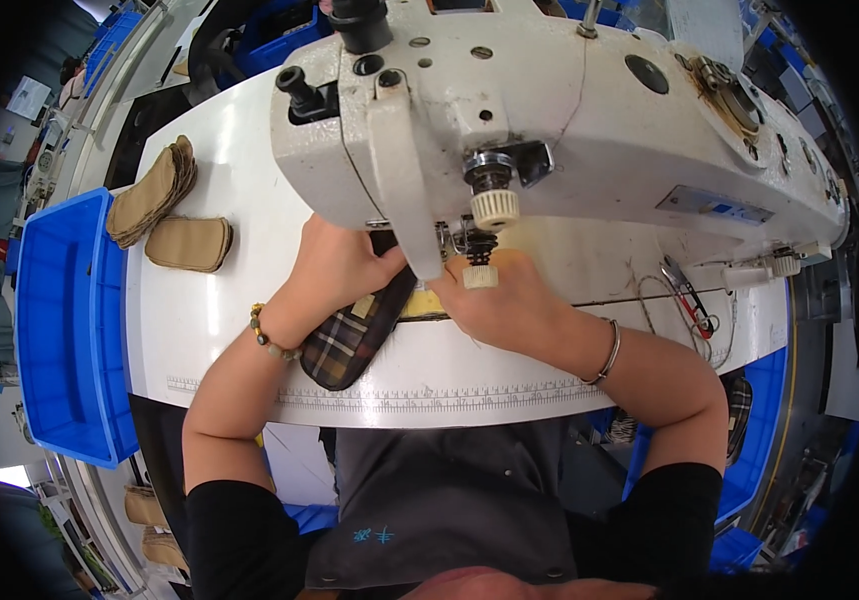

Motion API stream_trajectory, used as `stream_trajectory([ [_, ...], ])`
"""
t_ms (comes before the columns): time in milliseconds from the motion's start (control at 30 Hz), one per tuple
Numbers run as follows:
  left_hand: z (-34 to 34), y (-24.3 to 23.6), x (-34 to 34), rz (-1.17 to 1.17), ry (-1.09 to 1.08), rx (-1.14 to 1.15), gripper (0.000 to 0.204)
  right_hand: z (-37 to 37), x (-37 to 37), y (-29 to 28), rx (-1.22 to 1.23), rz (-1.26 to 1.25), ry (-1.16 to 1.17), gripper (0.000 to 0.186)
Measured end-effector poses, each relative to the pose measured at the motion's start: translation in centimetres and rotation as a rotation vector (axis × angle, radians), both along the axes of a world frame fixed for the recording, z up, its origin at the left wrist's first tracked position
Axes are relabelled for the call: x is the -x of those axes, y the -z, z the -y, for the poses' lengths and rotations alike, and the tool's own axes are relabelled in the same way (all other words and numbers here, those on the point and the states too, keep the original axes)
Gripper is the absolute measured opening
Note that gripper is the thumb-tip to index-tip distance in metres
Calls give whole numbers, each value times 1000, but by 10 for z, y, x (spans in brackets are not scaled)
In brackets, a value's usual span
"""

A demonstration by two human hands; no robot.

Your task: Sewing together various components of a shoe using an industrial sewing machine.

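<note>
A white sewing machine (569, 120) fills the upper middle of the view. My left hand (339, 270) is closed on a long dark plaid fabric piece (344, 340) with a dark border, which lies slanted on the bed with its upper end hidden under the machine head. My right hand (504, 305) is at the needle area, its fingers curled and partly hidden behind the presser parts and knobs, so what it holds is unclear. A yellow plate (421, 305) shows between my hands.
Tan padded pieces (154, 190) lie stacked on the left of the white table (229, 150). A blue bin (64, 330) stands beside its left edge. Red-handled snips (689, 300) and loose cord lie at the right. More blue bins (754, 455) sit below the right edge.
</note>
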State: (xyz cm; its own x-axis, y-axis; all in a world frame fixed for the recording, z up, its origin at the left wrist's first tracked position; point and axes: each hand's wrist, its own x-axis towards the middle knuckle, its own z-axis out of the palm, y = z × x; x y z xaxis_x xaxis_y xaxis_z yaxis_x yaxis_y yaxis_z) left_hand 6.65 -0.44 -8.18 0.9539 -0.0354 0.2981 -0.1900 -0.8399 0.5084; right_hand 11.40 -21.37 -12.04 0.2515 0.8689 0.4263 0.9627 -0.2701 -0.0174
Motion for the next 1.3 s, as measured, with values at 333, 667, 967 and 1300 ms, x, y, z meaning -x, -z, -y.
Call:
stream_trajectory([
  [333, -3, 1, 0, 18, -7, -66, 41, -3, 0, -3, -42, -86, -35, 27],
  [667, -2, 7, 0, 83, 11, -131, 33, 1, 5, -8, -64, -65, -40, 10],
  [967, -1, 6, -6, -98, -54, 90, 27, -2, 18, -8, -135, 41, -120, 19],
  [1300, -5, 6, -6, -311, -99, -68, 27, 0, 18, -7, -99, -114, -208, 16],
])
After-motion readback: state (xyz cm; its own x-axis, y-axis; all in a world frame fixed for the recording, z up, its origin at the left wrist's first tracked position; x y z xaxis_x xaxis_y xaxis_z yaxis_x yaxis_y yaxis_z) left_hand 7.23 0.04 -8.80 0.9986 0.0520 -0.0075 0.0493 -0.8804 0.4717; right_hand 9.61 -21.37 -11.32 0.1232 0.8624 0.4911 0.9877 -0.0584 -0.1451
